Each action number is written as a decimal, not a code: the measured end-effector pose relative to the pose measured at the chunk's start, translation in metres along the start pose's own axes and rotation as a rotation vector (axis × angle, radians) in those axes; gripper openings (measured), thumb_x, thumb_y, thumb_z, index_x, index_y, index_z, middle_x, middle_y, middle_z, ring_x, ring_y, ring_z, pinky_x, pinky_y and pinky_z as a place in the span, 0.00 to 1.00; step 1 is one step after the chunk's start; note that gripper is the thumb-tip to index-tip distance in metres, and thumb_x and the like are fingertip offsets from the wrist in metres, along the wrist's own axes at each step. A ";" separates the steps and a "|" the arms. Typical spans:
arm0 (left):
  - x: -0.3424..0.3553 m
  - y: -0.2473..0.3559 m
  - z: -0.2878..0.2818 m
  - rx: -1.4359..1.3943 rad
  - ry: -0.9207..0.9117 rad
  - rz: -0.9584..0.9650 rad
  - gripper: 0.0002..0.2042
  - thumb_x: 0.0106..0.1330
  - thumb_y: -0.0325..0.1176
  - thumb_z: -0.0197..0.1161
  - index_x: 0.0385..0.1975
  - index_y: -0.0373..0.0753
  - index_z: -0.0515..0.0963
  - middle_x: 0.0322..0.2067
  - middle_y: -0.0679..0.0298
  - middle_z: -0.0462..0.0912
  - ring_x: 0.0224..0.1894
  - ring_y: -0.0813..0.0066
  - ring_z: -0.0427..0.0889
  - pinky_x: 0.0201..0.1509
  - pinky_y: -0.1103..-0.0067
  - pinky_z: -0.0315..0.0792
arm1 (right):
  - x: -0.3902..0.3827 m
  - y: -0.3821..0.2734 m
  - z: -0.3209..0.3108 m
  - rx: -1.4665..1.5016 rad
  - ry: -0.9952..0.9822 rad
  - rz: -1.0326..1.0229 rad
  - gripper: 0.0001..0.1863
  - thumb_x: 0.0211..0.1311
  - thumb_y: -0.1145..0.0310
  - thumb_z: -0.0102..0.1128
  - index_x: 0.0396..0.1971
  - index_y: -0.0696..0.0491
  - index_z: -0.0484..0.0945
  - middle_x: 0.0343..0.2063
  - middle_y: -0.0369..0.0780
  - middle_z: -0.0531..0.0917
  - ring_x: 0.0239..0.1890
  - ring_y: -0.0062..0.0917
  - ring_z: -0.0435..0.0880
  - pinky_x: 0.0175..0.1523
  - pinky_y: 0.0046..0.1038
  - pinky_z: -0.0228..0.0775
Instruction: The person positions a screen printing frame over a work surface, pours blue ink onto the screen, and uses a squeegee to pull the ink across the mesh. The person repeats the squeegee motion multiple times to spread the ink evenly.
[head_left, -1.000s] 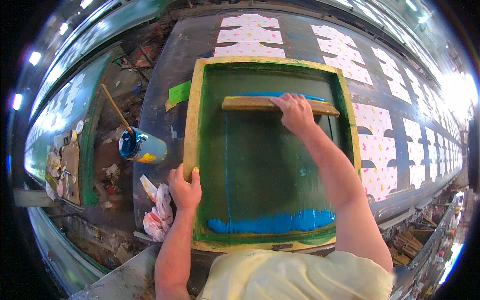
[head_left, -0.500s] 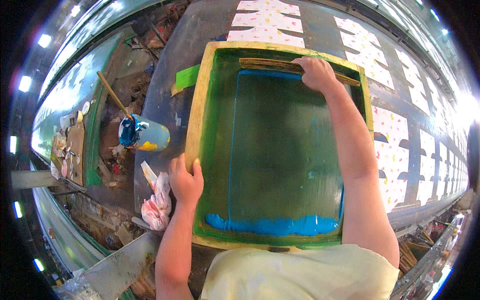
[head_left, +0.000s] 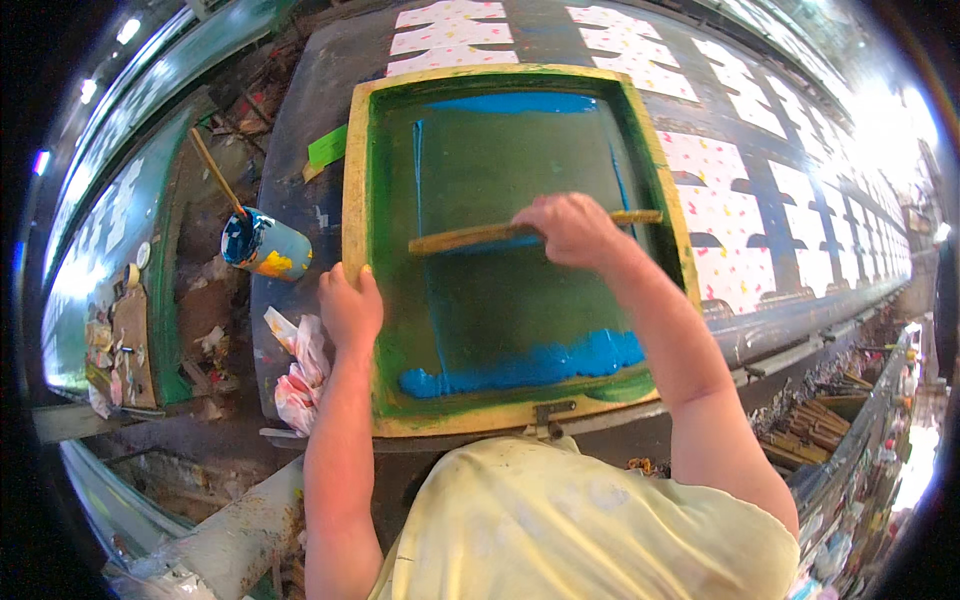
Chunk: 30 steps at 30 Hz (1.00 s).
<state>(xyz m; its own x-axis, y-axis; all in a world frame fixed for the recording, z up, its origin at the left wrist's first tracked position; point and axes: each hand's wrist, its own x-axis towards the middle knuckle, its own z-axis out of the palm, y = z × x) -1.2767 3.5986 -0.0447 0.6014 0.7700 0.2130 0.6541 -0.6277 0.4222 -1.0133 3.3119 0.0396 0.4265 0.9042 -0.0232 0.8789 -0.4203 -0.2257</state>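
Observation:
My right hand (head_left: 568, 228) grips a long wooden squeegee (head_left: 455, 240) crossing the middle of a green mesh screen (head_left: 500, 290) in a yellowish wooden frame (head_left: 357, 190); the squeegee's lower edge has blue ink on it. My left hand (head_left: 350, 310) grips the frame's left side. A thick band of blue ink (head_left: 520, 362) lies along the screen's near end, another (head_left: 515, 103) along the far end, with thin blue lines down both sides.
A blue-smeared bucket (head_left: 280, 255) with a stick (head_left: 212, 165), a crumpled stained cloth (head_left: 298, 395) and a green card (head_left: 327, 148) sit left of the frame. Rows of printed white pieces (head_left: 720, 265) cover the dark table beyond and right. Wooden strips (head_left: 810, 430) lie below the table's right edge.
Half a second ago the squeegee was at the screen's far end; my right hand has pulled it back to the middle, leaving blue ink at the far end. My left hand stays on the frame.

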 end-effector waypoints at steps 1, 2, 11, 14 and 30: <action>0.001 -0.001 0.000 -0.030 -0.009 -0.002 0.25 0.77 0.44 0.68 0.62 0.27 0.80 0.58 0.42 0.84 0.63 0.37 0.82 0.68 0.52 0.77 | -0.021 -0.015 0.002 0.006 0.011 0.000 0.24 0.59 0.77 0.67 0.55 0.43 0.92 0.44 0.44 0.93 0.51 0.44 0.93 0.58 0.49 0.85; 0.001 -0.002 0.000 -0.044 -0.010 -0.001 0.25 0.77 0.44 0.68 0.62 0.27 0.80 0.58 0.42 0.84 0.63 0.37 0.82 0.68 0.52 0.77 | -0.042 -0.031 0.005 0.014 0.021 -0.001 0.23 0.60 0.76 0.66 0.54 0.43 0.92 0.43 0.44 0.93 0.51 0.44 0.93 0.58 0.48 0.86; -0.002 0.001 -0.007 -0.010 -0.011 -0.018 0.28 0.77 0.51 0.69 0.62 0.29 0.82 0.59 0.41 0.84 0.63 0.38 0.83 0.69 0.53 0.78 | -0.187 -0.138 0.028 -0.037 0.023 0.020 0.22 0.59 0.74 0.69 0.55 0.44 0.91 0.46 0.40 0.92 0.52 0.38 0.91 0.60 0.43 0.80; -0.002 0.007 -0.011 0.052 -0.092 -0.098 0.31 0.76 0.57 0.69 0.60 0.29 0.83 0.59 0.40 0.84 0.63 0.37 0.84 0.68 0.51 0.79 | -0.205 -0.146 0.032 -0.053 0.057 -0.003 0.20 0.65 0.63 0.73 0.56 0.46 0.91 0.50 0.42 0.90 0.55 0.41 0.89 0.62 0.44 0.79; 0.009 -0.007 0.009 0.182 -0.064 -0.150 0.30 0.74 0.60 0.71 0.52 0.33 0.87 0.53 0.42 0.87 0.58 0.38 0.87 0.62 0.49 0.80 | -0.273 0.014 0.022 0.248 0.540 0.181 0.20 0.57 0.71 0.82 0.51 0.50 0.91 0.57 0.44 0.88 0.64 0.46 0.84 0.72 0.49 0.74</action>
<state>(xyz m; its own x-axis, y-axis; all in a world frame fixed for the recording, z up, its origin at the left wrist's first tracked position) -1.2723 3.6088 -0.0535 0.5152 0.8511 0.1012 0.8068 -0.5214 0.2777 -1.1216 3.0610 0.0217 0.6690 0.6267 0.3996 0.7344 -0.4747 -0.4851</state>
